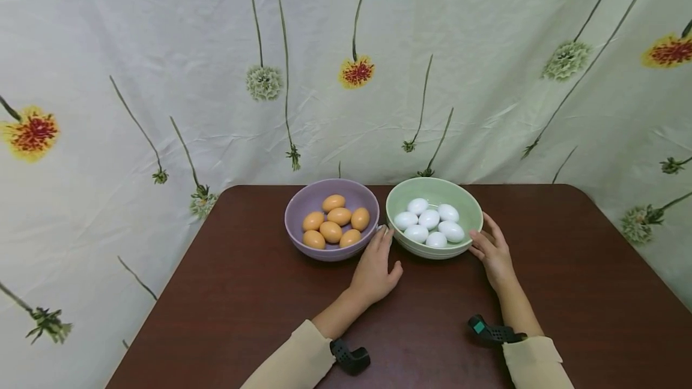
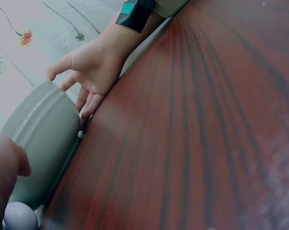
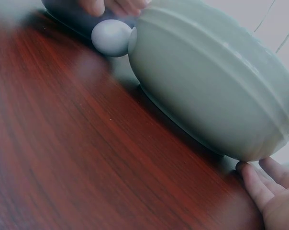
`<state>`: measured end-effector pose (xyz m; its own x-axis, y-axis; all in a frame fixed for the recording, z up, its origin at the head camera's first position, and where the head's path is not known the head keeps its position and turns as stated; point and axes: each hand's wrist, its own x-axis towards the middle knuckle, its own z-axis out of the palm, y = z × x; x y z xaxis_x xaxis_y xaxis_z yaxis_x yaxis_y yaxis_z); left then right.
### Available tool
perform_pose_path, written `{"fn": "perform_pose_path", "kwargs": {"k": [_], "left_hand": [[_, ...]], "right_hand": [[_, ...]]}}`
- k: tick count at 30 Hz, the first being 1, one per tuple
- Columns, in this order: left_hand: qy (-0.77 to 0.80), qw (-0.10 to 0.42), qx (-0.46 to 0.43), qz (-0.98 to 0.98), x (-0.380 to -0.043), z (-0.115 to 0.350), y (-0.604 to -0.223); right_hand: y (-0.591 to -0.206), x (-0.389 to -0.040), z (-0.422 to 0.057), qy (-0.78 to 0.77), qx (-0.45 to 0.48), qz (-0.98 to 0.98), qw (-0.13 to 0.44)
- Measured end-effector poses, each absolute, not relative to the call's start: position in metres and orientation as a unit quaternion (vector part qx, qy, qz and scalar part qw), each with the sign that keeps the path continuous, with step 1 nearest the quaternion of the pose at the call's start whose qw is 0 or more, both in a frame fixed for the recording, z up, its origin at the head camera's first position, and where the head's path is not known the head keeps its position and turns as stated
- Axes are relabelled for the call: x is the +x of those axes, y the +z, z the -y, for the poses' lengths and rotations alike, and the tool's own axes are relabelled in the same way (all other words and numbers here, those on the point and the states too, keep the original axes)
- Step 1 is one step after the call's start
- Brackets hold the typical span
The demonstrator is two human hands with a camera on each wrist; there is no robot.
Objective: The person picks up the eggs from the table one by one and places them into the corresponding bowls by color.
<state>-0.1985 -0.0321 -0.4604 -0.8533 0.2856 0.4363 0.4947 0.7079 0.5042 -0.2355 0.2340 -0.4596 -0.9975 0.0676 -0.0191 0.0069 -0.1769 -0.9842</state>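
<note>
My left hand (image 1: 374, 269) reaches between the two bowls, fingers extended and thumb spread away. By its fingertips is a white egg (image 3: 112, 38), outside the bowls and against the side of the green bowl (image 3: 206, 86); whether the fingers bear on the egg is hidden. My right hand (image 1: 494, 254) rests its fingertips against the right side of the green bowl, near the rim, with the fingers spread. Several white eggs (image 1: 429, 219) lie inside this bowl. To its left stands a purple bowl (image 1: 296, 212) holding several brown eggs (image 1: 331, 232).
Both bowls stand side by side near the far edge of a dark red-brown table (image 1: 243, 293). Behind the table hangs a pale cloth (image 1: 216, 35) with printed flowers. Each wrist wears a black band (image 1: 350, 358).
</note>
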Motion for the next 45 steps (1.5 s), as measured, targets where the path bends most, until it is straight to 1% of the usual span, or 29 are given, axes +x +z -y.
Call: {"fn": "perform_pose_path", "kwargs": {"k": [4, 7, 10, 16, 18, 20, 26, 33, 39, 42, 45], "left_hand": [[-0.260, 0.157, -0.211, 0.929, -0.199, 0.029, -0.461], [-0.235, 0.169, -0.209, 0.934, -0.197, 0.027, -0.461], [-0.216, 0.195, -0.207, 0.934, -0.197, 0.026, -0.461], [-0.164, 0.279, -0.192, 0.926, -0.195, 0.026, -0.463], [-0.146, 0.293, -0.182, 0.927, -0.194, 0.025, -0.463], [-0.136, 0.287, -0.170, 0.933, -0.194, 0.024, -0.462], [-0.124, 0.236, -0.143, 0.953, -0.198, 0.021, -0.461], [-0.126, 0.220, -0.141, 0.957, -0.209, 0.020, -0.466], [-0.149, 0.167, -0.146, 0.964, -0.211, 0.022, -0.466], [-0.165, 0.164, -0.154, 0.960, -0.212, 0.024, -0.467], [-0.185, 0.173, -0.161, 0.954, -0.212, 0.026, -0.467]], "right_hand": [[-0.459, -0.235, -0.235, 0.765, -0.033, 0.643, 0.018], [-0.459, -0.235, -0.234, 0.763, -0.038, 0.645, 0.014], [-0.458, -0.235, -0.234, 0.761, -0.040, 0.648, 0.012], [-0.458, -0.236, -0.234, 0.760, -0.037, 0.648, 0.014], [-0.458, -0.236, -0.233, 0.760, -0.037, 0.648, 0.015], [-0.458, -0.236, -0.233, 0.761, -0.037, 0.648, 0.015], [-0.458, -0.236, -0.234, 0.762, -0.036, 0.646, 0.016], [-0.457, -0.235, -0.234, 0.763, -0.037, 0.645, 0.017], [-0.457, -0.235, -0.234, 0.765, -0.039, 0.643, 0.020], [-0.458, -0.235, -0.234, 0.765, -0.037, 0.642, 0.019], [-0.458, -0.236, -0.235, 0.764, -0.037, 0.644, 0.016]]}}
